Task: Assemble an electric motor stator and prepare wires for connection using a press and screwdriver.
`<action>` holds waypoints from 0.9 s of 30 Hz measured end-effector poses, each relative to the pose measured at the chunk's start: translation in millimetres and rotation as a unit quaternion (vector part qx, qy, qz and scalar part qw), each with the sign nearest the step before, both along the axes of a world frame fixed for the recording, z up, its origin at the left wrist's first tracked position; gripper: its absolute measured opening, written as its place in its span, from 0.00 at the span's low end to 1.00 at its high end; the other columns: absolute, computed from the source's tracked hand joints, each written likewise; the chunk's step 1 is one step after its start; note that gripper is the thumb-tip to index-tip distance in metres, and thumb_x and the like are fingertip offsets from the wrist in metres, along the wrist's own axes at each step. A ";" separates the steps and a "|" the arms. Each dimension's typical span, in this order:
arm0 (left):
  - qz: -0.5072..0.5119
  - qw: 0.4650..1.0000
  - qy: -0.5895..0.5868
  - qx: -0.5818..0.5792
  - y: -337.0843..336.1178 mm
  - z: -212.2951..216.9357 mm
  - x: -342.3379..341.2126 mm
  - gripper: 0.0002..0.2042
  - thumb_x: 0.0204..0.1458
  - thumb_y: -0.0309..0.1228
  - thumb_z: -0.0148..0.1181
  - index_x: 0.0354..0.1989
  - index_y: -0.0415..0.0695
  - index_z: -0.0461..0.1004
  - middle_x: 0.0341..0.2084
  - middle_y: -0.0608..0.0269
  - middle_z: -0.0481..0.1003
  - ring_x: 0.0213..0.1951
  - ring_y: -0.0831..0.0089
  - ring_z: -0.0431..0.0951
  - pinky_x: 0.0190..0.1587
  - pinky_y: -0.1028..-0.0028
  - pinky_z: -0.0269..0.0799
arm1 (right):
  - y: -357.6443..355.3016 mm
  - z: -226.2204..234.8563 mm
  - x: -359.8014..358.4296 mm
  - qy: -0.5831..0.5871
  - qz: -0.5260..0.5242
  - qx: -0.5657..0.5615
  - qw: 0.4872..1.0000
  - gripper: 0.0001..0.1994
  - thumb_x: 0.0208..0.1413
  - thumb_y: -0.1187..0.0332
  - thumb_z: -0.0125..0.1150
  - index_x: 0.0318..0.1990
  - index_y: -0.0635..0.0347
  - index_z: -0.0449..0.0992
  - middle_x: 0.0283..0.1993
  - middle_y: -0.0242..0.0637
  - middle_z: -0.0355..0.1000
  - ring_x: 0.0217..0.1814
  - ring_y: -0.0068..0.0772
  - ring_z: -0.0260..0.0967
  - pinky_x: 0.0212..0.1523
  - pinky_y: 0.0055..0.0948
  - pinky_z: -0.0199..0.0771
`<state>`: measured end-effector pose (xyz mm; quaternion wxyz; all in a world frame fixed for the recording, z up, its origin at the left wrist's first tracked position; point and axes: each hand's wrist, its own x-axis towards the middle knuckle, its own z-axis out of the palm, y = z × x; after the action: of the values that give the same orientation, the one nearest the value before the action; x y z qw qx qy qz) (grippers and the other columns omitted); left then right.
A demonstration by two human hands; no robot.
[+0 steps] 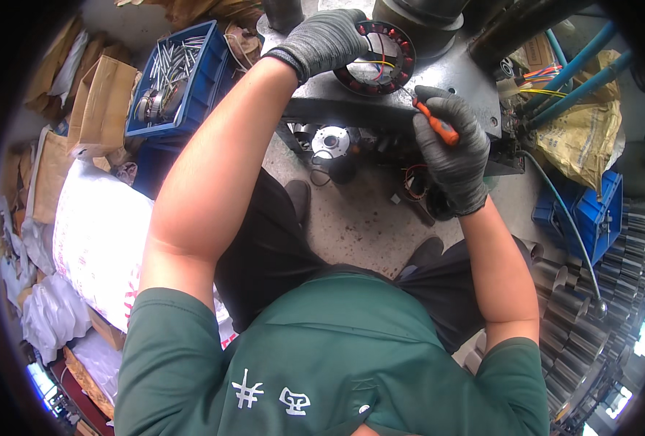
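A green-shirted worker's gloved left hand [327, 40] pinned a ring-shaped stator [388, 54] flat on the bench [453, 76] at twelve o'clock, steadying it while the right hand [449, 149] gripped an orange-handled screwdriver [436, 125] at its edge.

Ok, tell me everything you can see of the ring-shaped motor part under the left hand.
The stator ring is a dark, round metal ring with a band of reddish-brown wound coils spaced around it and an open centre. Thin red and yellow wires cross that opening. It lies flat on the grey metal work plate, near its far edge. The gloved left hand rests over its left side, hiding that part. The right hand, holding an orange-handled screwdriver, is close by but apart from the ring.
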<state>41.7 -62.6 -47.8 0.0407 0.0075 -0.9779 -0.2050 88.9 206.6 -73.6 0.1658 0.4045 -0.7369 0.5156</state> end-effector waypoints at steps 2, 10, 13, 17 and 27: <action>-0.007 1.000 0.015 -0.008 3.6 3.9 3.4 0.25 0.53 0.44 0.59 0.56 0.42 0.77 0.45 0.45 0.81 0.49 0.52 0.82 0.57 0.59 0.75 | -0.8 -0.9 0.0 0.033 0.007 0.014 0.999 0.15 0.51 0.80 0.70 0.46 0.60 0.76 0.49 0.44 0.80 0.47 0.41 0.81 0.49 0.32 0.80; 0.005 0.999 0.010 -0.042 15.5 14.4 9.5 0.23 0.56 0.45 0.58 0.55 0.43 0.78 0.46 0.45 0.81 0.51 0.52 0.81 0.57 0.57 0.75 | -13.0 -10.2 -13.5 0.063 0.003 0.109 0.992 0.14 0.50 0.79 0.68 0.45 0.60 0.76 0.49 0.46 0.79 0.46 0.46 0.80 0.46 0.34 0.82; 0.010 0.998 0.021 -0.053 11.2 8.0 9.9 0.23 0.56 0.44 0.58 0.55 0.43 0.78 0.46 0.45 0.81 0.51 0.52 0.81 0.58 0.57 0.75 | -12.4 -0.3 -6.4 0.054 0.008 0.082 0.995 0.14 0.50 0.79 0.67 0.45 0.60 0.76 0.49 0.46 0.79 0.46 0.45 0.81 0.47 0.34 0.82; 0.012 0.999 0.013 -0.033 11.4 9.7 8.2 0.24 0.55 0.45 0.59 0.55 0.42 0.78 0.46 0.44 0.81 0.51 0.51 0.81 0.57 0.57 0.75 | 4.0 5.7 -1.2 0.028 0.008 0.043 0.999 0.15 0.50 0.81 0.67 0.45 0.61 0.75 0.50 0.45 0.80 0.47 0.40 0.81 0.50 0.32 0.80; 0.017 0.999 0.010 -0.039 11.0 8.5 6.6 0.26 0.53 0.46 0.61 0.57 0.42 0.77 0.45 0.45 0.81 0.50 0.52 0.82 0.57 0.58 0.75 | -9.7 -3.3 -14.5 -0.023 0.011 0.088 0.996 0.15 0.51 0.79 0.68 0.47 0.61 0.76 0.52 0.46 0.79 0.50 0.41 0.80 0.52 0.34 0.79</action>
<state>48.2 -51.6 -39.3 0.0546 0.0201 -0.9844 -0.1663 74.4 196.8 -76.9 0.1065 0.4134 -0.7787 0.4598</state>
